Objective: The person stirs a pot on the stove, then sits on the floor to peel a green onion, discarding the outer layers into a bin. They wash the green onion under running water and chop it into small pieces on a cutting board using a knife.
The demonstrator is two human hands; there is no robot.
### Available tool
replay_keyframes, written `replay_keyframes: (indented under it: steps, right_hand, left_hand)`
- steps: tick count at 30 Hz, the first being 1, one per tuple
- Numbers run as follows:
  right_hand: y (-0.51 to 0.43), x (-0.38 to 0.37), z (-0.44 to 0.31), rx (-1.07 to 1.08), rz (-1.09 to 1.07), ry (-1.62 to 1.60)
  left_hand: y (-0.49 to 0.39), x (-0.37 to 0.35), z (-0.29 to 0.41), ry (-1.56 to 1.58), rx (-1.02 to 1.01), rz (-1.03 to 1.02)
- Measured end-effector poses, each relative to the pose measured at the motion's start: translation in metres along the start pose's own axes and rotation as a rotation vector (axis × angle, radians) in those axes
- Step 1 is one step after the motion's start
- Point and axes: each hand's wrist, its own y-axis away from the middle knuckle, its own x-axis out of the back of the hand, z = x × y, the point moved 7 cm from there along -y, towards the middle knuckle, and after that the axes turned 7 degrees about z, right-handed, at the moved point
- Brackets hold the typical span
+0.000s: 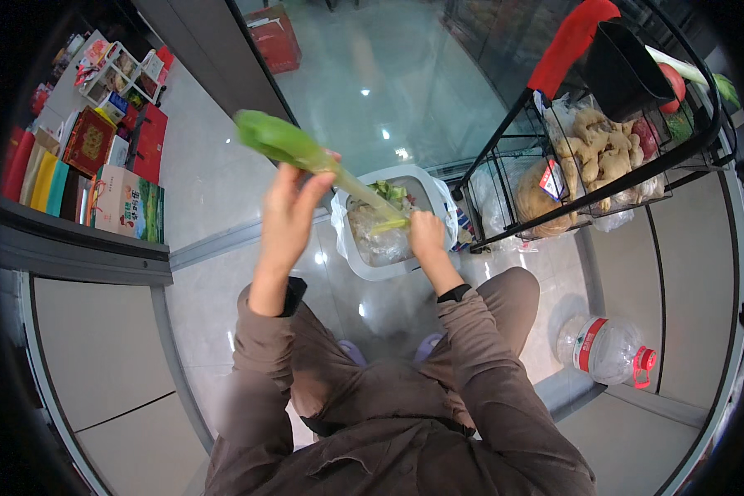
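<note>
A large green onion (352, 186) slants over a waste bin, its green leafy end up to the left and its pale end down to the right. My left hand (290, 208) grips it around the green part of the stalk. At the lower end, the fingers of my right hand (428, 234) are closed, with a yellow-green strip (389, 225) of leaf beside them. Whether that strip is still joined to the stalk cannot be told. The bin (377, 271) is lined with a white bag and holds plastic film and vegetable scraps.
Right of the bin stands a black wire rack (499, 232) with ginger (595, 149) and a pumpkin (533, 197). A clear plastic bottle (607, 350) lies by the right cabinet. Boxes (127, 204) stand at the left, beyond a grey door frame (223, 68).
</note>
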Motion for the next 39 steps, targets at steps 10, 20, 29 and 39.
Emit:
replay_keyframes:
  steps: [10,20,29,39]
  right_hand:
    - [-0.006,-0.010,0.003,-0.084,-0.320,0.067]
    - [-0.023,0.163,-0.091,0.187,0.150,-1.042]
    - [-0.007,0.157,-0.103,0.067,0.171,-0.780]
    - [-0.018,0.123,-0.100,0.088,-0.042,-1.293]
  left_hand:
    - [-0.024,0.047,0.059,0.061,0.007,0.087]
    - [-0.019,-0.010,0.013,0.205,0.143,-0.090]
    - [0.011,-0.008,-0.020,0.202,0.185,0.061]
    - [0.023,0.002,-0.045,0.322,0.279,0.087]
